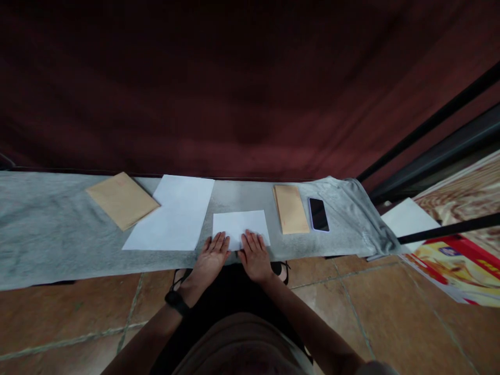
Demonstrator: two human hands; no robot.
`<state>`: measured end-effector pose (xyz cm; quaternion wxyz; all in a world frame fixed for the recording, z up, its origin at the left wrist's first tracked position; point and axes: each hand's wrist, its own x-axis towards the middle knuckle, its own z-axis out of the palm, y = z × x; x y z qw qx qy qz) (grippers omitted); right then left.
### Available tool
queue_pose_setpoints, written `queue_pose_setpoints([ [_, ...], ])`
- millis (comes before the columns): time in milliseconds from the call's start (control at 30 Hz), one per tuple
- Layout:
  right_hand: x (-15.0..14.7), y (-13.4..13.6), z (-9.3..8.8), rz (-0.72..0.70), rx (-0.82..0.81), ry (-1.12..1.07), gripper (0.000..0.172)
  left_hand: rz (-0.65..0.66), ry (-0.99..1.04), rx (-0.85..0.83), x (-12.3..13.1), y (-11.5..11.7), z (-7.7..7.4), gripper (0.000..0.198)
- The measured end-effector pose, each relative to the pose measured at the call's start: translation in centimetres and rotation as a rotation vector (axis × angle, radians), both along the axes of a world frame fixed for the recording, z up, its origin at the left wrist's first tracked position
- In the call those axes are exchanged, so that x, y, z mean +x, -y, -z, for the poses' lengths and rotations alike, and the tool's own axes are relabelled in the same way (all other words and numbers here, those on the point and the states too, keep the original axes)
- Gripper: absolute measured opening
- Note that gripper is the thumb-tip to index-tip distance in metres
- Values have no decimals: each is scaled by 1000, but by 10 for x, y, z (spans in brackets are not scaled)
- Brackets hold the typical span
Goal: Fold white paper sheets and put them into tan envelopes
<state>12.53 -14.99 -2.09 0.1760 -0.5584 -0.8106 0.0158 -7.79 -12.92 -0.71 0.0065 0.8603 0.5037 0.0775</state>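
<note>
Nearest the lens is the person's dark clothing (234, 344), with both forearms reaching out from it and a black wristband (177, 302) on the left wrist. The left hand (213, 256) and right hand (255, 256) lie palm down side by side, fingers straight and slightly fanned, pinching nothing. They press flat on the near edge of a small white paper (240, 224).

The paper extends away from the fingertips, its long axis running left to right across the body. The right hand covers more of it; the left reaches only its near left corner.

Just left of the hands lies a larger white sheet (172, 213), and beyond that a brown envelope (122, 199). To the right are a second brown envelope (291, 208) and then a dark phone (319, 214). All rest on a grey cloth (58, 229), and nothing lies between the hands and the paper.
</note>
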Motion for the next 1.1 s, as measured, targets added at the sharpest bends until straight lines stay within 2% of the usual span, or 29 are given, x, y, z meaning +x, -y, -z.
queue_pose_setpoints([
  [67,-11,4,-1,-24,-17,-7,56,-56,68,-18,2,1,0,44],
  [200,-21,4,-4,-9,-44,-15,59,-336,291,-85,5,0,-5,53],
  [300,-25,3,-8,7,-67,-12,62,-489,495,-194,7,-9,-15,57],
  [467,-30,5,-14,24,-100,-22,68,-688,1077,-481,14,-21,-35,64],
  [533,-31,4,-18,32,-112,-57,68,-724,1296,-553,20,-20,-43,64],
  [633,-29,-1,-30,49,-133,-181,57,-657,1504,-623,28,-16,-59,55],
  [733,-27,-10,-53,69,-164,-477,48,-615,1699,-694,33,-15,-74,53],
  [833,-27,-20,-82,111,-192,-998,38,-658,1869,-753,33,-16,-80,51],
  [967,-29,-29,-112,190,-275,-1795,37,-793,1892,-831,37,-12,-71,36],
  [1033,-27,-33,-117,201,-299,-2030,39,-748,1915,-920,42,-7,-66,36],
  [1100,-23,-35,-112,224,-288,-2128,37,-678,1946,-959,46,-4,-62,40],
])
